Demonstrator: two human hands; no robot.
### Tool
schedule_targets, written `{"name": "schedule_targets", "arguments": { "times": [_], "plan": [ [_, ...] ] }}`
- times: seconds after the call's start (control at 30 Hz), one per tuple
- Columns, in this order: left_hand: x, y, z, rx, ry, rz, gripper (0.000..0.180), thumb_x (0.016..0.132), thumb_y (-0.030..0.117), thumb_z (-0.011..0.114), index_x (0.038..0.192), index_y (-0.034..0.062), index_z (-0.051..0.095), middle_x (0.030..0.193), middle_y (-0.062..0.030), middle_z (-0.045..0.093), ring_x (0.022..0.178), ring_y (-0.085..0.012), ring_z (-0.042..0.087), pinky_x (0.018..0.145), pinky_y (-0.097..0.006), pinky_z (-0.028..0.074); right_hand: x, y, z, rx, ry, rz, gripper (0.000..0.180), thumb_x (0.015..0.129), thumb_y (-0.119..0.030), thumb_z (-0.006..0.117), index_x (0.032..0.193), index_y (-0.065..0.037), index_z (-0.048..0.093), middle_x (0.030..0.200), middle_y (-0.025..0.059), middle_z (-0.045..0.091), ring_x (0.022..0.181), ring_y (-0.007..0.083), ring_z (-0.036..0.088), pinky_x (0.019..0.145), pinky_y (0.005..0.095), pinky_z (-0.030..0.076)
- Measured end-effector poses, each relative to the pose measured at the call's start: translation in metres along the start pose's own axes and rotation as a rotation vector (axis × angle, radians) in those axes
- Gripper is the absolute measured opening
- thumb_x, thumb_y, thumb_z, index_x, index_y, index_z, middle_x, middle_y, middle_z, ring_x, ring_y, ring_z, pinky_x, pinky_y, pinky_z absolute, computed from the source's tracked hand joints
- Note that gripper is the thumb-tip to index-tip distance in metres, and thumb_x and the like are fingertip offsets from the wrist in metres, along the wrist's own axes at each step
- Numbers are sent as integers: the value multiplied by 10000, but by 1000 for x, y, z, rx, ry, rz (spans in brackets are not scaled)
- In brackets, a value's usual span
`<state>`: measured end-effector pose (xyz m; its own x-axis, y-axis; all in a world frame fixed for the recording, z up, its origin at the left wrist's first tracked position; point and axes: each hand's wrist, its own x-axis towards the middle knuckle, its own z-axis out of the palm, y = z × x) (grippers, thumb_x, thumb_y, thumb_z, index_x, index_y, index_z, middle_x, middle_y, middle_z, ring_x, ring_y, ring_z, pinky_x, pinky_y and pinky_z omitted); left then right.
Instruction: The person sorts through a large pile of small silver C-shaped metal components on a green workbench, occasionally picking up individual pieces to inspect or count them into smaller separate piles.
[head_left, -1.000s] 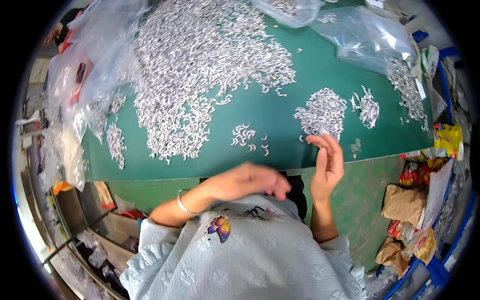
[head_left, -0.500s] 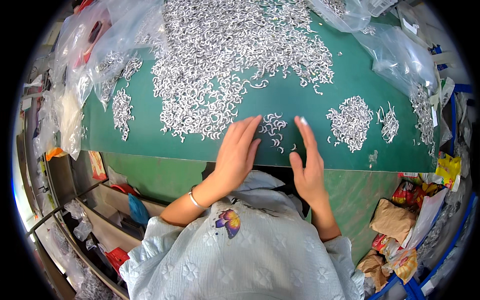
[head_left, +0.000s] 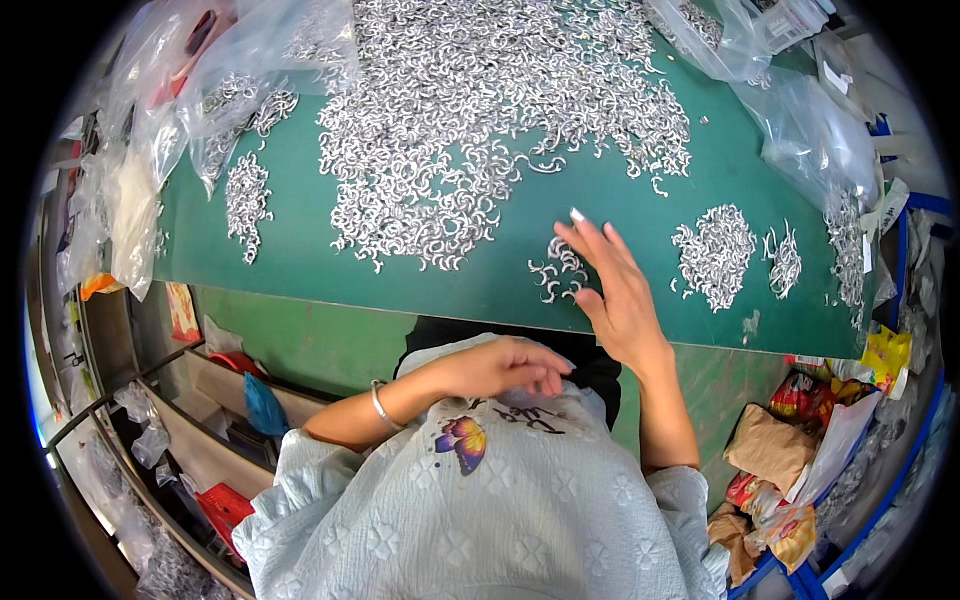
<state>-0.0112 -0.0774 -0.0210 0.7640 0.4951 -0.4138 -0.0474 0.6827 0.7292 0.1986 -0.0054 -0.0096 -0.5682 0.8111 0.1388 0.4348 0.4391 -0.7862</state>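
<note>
The right hand lies spread flat beside a small cluster of metal hooks on the green bench. The left hand rests loosely curled at the chest, holding nothing I can see. Clear plastic bags lie beyond the right hand, and crumpled snack packets lie below it.

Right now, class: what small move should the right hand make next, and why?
Probably sweep the small cluster of curved metal pieces rightward to the sorted pile. The right hand lies flat with fingers spread beside that cluster, which sits apart from the big heap; the left hand rests at the person's chest.
</note>
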Motion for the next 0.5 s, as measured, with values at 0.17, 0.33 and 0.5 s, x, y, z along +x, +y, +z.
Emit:
{"name": "schedule_targets", "arguments": {
  "times": [0.17, 0.33, 0.5],
  "plan": [
    [26, -41, -17, -888, -70, -73, 504, 1037, 283, 408, 1389, -79, 414, 1421, -286, 441, 1330, -340, 463, 1139, -429, 360, -14, -3, -2, 156, -55, 20, 643, 950, -411, 504, 1431, 0, 389, 1409, 150, 524, 1352, 354, 435, 1137, 514, 285],
    [42, -53, -21, -1119, -228, 40, 689, 1034, 510, 289, 1466, -26, 301, 1456, -313, 379, 1367, -385, 402, 1148, -465, 338, 5, -9, 4, 45, -65, -2, 717, 987, -541, 387, 1449, 7, 360, 1383, 161, 551, 1348, 372, 439, 1145, 498, 270],
    [41, -48, -19, -1095, -184, 64, 735, 996, 591, 295, 1450, 18, 378, 1455, -308, 387, 1373, -407, 383, 1162, -496, 297, -6, -11, 6, 226, -54, 35, 684, 988, -488, 418, 1455, 8, 355, 1359, 171, 568, 1301, 367, 496, 1148, 501, 271]
  ]
}}
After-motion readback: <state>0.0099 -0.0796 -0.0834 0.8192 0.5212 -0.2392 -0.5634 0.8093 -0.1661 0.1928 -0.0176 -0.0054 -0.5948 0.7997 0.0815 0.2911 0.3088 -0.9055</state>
